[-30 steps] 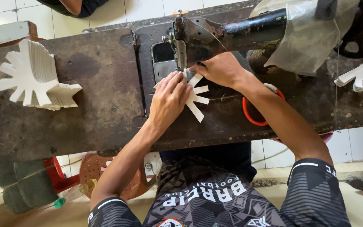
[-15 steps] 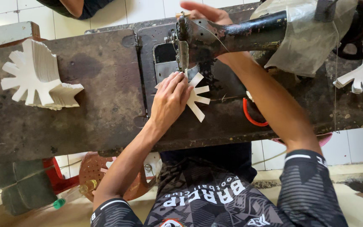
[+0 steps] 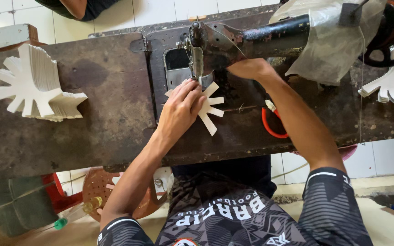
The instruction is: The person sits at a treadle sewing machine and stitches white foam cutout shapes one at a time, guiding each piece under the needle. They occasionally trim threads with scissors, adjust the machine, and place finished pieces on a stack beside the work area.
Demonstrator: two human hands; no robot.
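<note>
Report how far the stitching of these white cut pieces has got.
Looks done: a few white pieces lie at the table's right end, though stitching is too small to see. In hand: the left hand presses one white fan-shaped piece flat under the sewing machine's needle; the right hand reaches behind the machine arm. Left: a tall stack of white pieces waits on the left.
</note>
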